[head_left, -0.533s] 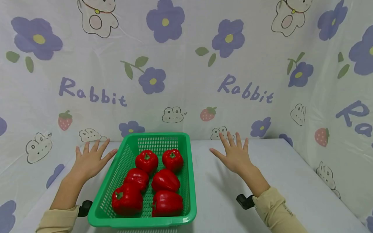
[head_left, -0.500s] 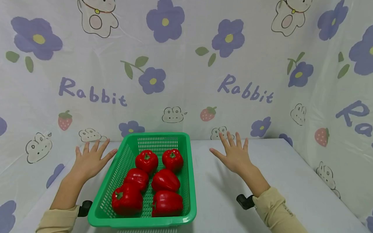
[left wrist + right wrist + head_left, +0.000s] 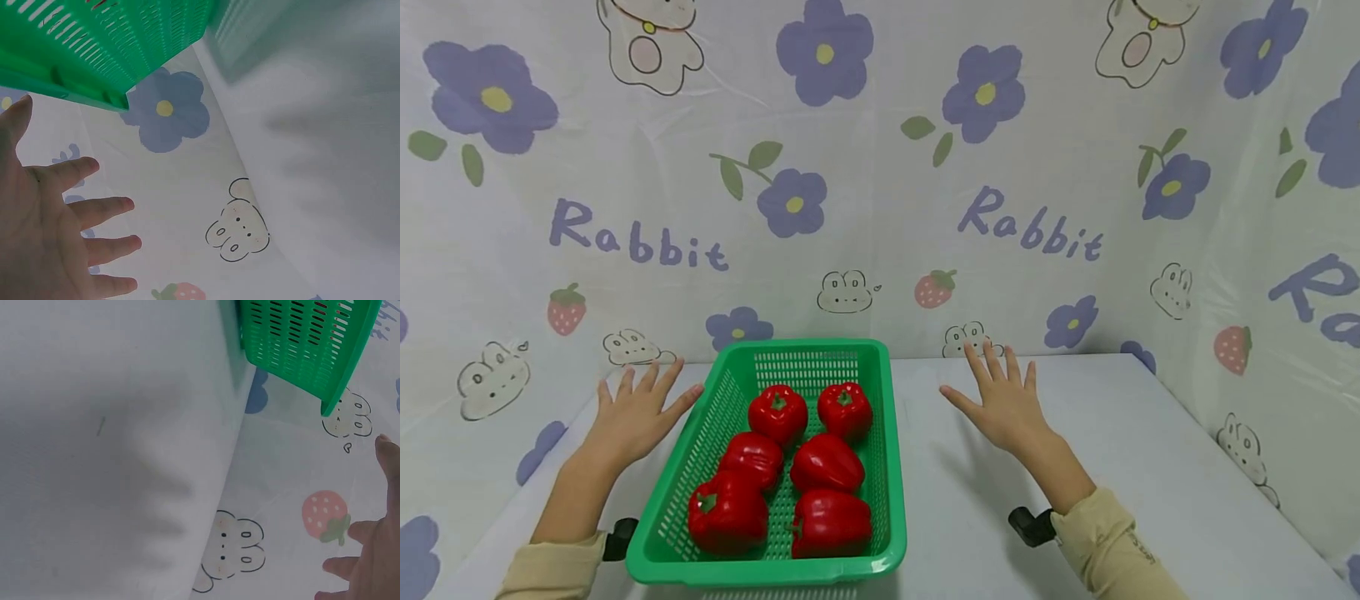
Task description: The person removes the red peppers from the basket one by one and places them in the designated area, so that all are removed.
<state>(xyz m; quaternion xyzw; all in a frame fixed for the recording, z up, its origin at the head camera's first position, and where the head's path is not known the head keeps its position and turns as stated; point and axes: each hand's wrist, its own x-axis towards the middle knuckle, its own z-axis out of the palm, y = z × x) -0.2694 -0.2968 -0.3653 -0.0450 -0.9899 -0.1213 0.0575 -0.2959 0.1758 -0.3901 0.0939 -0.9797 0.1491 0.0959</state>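
Observation:
Several red bell peppers (image 3: 727, 512) lie in a green plastic basket (image 3: 891, 467) in the head view, roughly in two columns. My left hand (image 3: 634, 421) is spread flat in the air just left of the basket, its thumb tip beside the rim. To the right of the basket, my right hand (image 3: 1006, 408) hovers with fingers splayed, apart from it. Neither hand holds anything. The left wrist view shows the spread left hand (image 3: 47, 231) beneath the basket's wall (image 3: 125, 44). At the right wrist view's edge, part of the right hand (image 3: 378, 544) appears.
A white table (image 3: 1150, 467) bears the basket. Behind and to the right hangs a pale curtain (image 3: 880, 167) printed with flowers, rabbits and strawberries. Black devices (image 3: 1032, 527) sit at both wrists, by the beige sleeves (image 3: 1112, 542).
The head view has shifted very slightly. Both hands keep nearly the same pose, and the basket and bell peppers stay where they were.

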